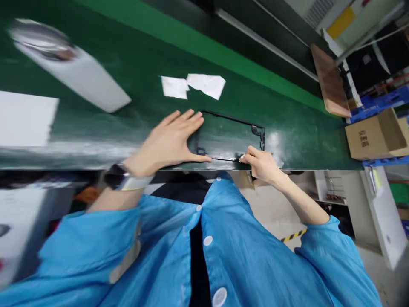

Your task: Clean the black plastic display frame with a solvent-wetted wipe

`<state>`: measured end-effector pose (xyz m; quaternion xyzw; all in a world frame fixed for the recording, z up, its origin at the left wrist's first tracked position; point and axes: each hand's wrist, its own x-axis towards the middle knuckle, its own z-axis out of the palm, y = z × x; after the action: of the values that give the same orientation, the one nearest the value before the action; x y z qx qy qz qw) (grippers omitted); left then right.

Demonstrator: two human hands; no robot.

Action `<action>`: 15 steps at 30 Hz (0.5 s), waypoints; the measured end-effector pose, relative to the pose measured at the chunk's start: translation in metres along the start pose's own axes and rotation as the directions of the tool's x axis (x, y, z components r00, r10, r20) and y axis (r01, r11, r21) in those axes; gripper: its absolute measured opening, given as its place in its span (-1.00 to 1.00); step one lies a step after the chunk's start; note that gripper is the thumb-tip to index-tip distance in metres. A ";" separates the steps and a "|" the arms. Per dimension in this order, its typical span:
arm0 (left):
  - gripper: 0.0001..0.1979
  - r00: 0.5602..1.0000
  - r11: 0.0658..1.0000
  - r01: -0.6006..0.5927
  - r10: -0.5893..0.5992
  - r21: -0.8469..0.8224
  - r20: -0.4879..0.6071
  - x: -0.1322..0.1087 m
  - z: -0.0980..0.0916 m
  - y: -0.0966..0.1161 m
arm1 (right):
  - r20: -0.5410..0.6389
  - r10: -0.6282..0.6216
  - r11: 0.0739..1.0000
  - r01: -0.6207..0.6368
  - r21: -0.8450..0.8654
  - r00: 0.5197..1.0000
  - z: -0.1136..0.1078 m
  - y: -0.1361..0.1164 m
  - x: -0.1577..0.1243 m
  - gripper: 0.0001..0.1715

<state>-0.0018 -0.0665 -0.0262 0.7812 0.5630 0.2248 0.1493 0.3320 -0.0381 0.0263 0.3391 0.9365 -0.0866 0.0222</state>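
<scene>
A thin black rectangular frame (232, 117) lies flat on the green worktop (297, 143) close to its front edge. My left hand (169, 140) lies spread over the frame's left side, with its thumb along the front bar and its fingertips at the far left corner. At the front right part of the frame, my right hand (260, 164) is closed in a pinch. A small white bit shows at its fingertips, too small to name. Part of the frame's left side and its near right corner are hidden by my hands.
Two white paper scraps (207, 85) lie behind the frame. Further left are a long white piece (96, 81) with a shiny rounded end and a white sheet (25, 119). A cardboard box (367, 138) stands beyond the worktop's right end.
</scene>
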 end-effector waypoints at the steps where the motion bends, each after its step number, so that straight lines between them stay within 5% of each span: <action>1: 0.24 1.000 1.000 0.010 -0.011 0.011 0.016 -0.003 -0.004 0.002 | -0.016 0.007 1.000 -0.007 -0.002 1.000 0.000 0.001 -0.007 -0.59; 7: 0.35 0.995 0.994 0.086 -0.090 0.062 0.052 -0.012 -0.019 0.016 | -0.097 -0.024 1.000 0.025 0.011 0.995 0.004 0.005 -0.028 -0.64; 15: 0.08 0.997 0.997 0.074 -0.074 0.006 0.023 -0.028 -0.014 0.005 | -0.206 -0.105 0.989 0.123 0.076 0.973 0.009 -0.016 -0.027 -0.62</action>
<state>-0.0127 -0.0947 -0.0168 0.7627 0.5903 0.2086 0.1623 0.3425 -0.0687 0.0225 0.2924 0.9471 -0.0944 -0.0929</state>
